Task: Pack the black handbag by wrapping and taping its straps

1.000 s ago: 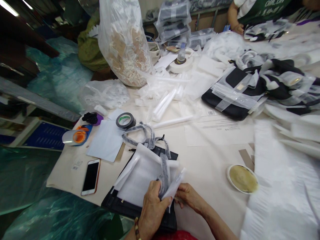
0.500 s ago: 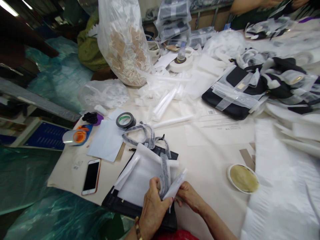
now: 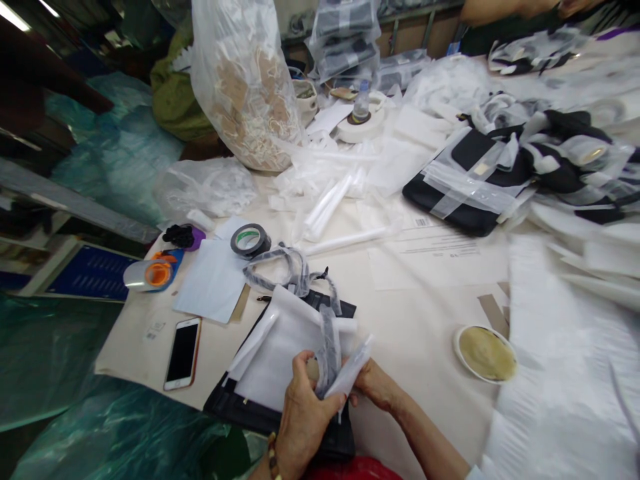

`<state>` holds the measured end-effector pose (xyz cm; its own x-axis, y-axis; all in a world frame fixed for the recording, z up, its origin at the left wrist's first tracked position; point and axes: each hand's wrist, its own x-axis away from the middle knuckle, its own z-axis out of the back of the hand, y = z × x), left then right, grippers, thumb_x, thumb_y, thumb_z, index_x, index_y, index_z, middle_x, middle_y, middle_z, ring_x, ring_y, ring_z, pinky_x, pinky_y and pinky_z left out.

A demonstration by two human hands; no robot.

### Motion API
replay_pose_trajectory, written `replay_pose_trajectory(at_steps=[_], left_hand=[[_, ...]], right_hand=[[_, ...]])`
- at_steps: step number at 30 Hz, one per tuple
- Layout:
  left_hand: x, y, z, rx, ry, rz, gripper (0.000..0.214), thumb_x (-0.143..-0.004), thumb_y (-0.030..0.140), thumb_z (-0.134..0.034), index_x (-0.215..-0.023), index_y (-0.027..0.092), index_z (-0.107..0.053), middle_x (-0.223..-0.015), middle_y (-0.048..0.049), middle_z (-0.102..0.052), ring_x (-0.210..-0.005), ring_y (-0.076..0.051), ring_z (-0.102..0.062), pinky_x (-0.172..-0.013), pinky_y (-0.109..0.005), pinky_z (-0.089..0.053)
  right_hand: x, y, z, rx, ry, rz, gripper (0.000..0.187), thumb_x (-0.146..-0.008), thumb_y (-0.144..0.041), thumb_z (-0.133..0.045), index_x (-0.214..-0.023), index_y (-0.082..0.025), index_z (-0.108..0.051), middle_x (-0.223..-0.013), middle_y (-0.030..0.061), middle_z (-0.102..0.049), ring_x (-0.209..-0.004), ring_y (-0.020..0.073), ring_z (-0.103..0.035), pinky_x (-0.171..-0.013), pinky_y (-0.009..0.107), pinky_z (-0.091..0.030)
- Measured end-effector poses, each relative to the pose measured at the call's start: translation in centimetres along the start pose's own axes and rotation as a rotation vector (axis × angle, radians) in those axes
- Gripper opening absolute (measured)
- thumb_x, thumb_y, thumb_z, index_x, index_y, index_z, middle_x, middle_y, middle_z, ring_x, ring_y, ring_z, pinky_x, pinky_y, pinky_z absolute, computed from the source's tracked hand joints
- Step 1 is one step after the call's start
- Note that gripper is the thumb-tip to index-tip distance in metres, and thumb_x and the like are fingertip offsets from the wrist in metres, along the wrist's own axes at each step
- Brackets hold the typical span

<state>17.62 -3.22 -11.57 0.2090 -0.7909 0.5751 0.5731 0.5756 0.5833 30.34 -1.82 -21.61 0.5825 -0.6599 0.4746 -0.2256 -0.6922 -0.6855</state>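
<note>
A black bag (image 3: pixel 240 408) lies at the table's near edge with a white sheet (image 3: pixel 280 353) spread over it. Its strap (image 3: pixel 295 270), wrapped in grey film, loops across the sheet. My left hand (image 3: pixel 303 417) is closed on the wrapped strap (image 3: pixel 327 357) near the sheet's right side. My right hand (image 3: pixel 373 385) is closed on a small white paper wrap (image 3: pixel 353 367) held against that strap. Both hands touch each other above the bag.
A phone (image 3: pixel 181 353) lies left of the bag, with a black tape roll (image 3: pixel 250 241) and an orange tape dispenser (image 3: pixel 153 273) beyond. A small round dish (image 3: pixel 485 355) sits to the right. Black bags in plastic (image 3: pixel 470 193), white tubes (image 3: pixel 330 203) and a large clear sack (image 3: pixel 245 87) crowd the far side. Another person's arm (image 3: pixel 505 10) is at the top right.
My hands have shifted slightly up on the strap, still pinching the wrap. The person at the far right has leaned across their pile.
</note>
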Motion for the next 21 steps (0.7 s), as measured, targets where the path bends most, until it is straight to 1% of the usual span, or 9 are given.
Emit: replay_pose_trajectory(at_steps=[2, 7, 11, 13, 17, 19, 21], left_hand=[[0.0, -0.1, -0.1, -0.002, 0.001, 0.012, 0.064, -0.058, 0.019, -0.061, -0.114, 0.016, -0.031, -0.077, -0.0031, -0.061, -0.073, -0.022, -0.061, -0.069, -0.033, -0.045], [-0.2, -0.4, -0.2, -0.020, 0.048, 0.030, 0.064, -0.055, 0.020, -0.064, -0.112, 0.016, -0.034, -0.083, -0.0041, -0.060, -0.075, -0.022, -0.060, -0.068, -0.032, -0.045], [-0.3, -0.4, -0.3, -0.043, 0.049, 0.032, 0.058, -0.055, 0.019, -0.063, -0.107, 0.019, -0.039, -0.075, -0.0001, -0.059, -0.069, -0.021, -0.058, -0.066, -0.031, -0.044], [-0.2, -0.4, -0.3, -0.036, 0.053, 0.028, 0.057, -0.054, 0.021, -0.064, -0.107, 0.019, -0.040, -0.077, -0.0004, -0.059, -0.071, -0.021, -0.058, -0.066, -0.031, -0.044], [-0.2, -0.5, -0.4, -0.023, 0.129, 0.034, 0.056, -0.052, 0.023, -0.067, -0.102, 0.018, -0.041, -0.083, -0.0028, -0.059, -0.075, -0.022, -0.058, -0.066, -0.030, -0.044], [-0.2, -0.8, -0.5, -0.016, 0.146, 0.018, 0.052, -0.052, 0.024, -0.067, -0.097, 0.018, -0.042, -0.079, -0.0002, -0.057, -0.071, -0.020, -0.057, -0.064, -0.027, -0.043], [-0.4, -1.1, -0.6, 0.005, 0.111, -0.018, 0.041, -0.054, 0.024, -0.065, -0.088, 0.020, -0.044, -0.070, 0.0043, -0.053, -0.064, -0.016, -0.054, -0.059, -0.024, -0.041]], right_hand=[[0.1, -0.1, 0.0, -0.006, -0.004, -0.002, 0.023, -0.063, -0.035, -0.065, -0.056, -0.013, -0.060, -0.046, -0.0020, -0.055, -0.037, 0.0068, -0.045, -0.036, 0.019, -0.034], [0.2, -0.1, -0.1, -0.023, -0.002, -0.010, 0.023, -0.062, -0.035, -0.067, -0.056, -0.014, -0.060, -0.048, -0.0017, -0.057, -0.038, 0.0072, -0.046, -0.038, 0.019, -0.036], [0.1, 0.2, -0.5, -0.031, 0.043, 0.009, 0.026, -0.063, -0.038, -0.067, -0.055, -0.014, -0.060, -0.048, -0.0017, -0.057, -0.038, 0.0071, -0.047, -0.038, 0.019, -0.036], [0.0, 0.4, -0.7, -0.039, 0.071, 0.024, 0.028, -0.063, -0.041, -0.066, -0.055, -0.014, -0.059, -0.048, -0.0019, -0.057, -0.038, 0.0070, -0.047, -0.038, 0.019, -0.036], [0.1, 0.5, -0.8, -0.053, 0.076, 0.036, 0.028, -0.060, -0.041, -0.068, -0.054, -0.015, -0.059, -0.048, -0.0024, -0.057, -0.039, 0.0074, -0.048, -0.038, 0.018, -0.037], [0.1, 0.5, -0.9, -0.061, 0.070, 0.043, 0.028, -0.060, -0.040, -0.068, -0.053, -0.015, -0.059, -0.048, -0.0028, -0.056, -0.040, 0.0074, -0.048, -0.038, 0.019, -0.038], [0.2, 0.6, -0.9, -0.071, 0.075, 0.052, 0.027, -0.061, -0.040, -0.067, -0.053, -0.015, -0.059, -0.047, -0.0032, -0.056, -0.039, 0.0069, -0.047, -0.038, 0.018, -0.037]])
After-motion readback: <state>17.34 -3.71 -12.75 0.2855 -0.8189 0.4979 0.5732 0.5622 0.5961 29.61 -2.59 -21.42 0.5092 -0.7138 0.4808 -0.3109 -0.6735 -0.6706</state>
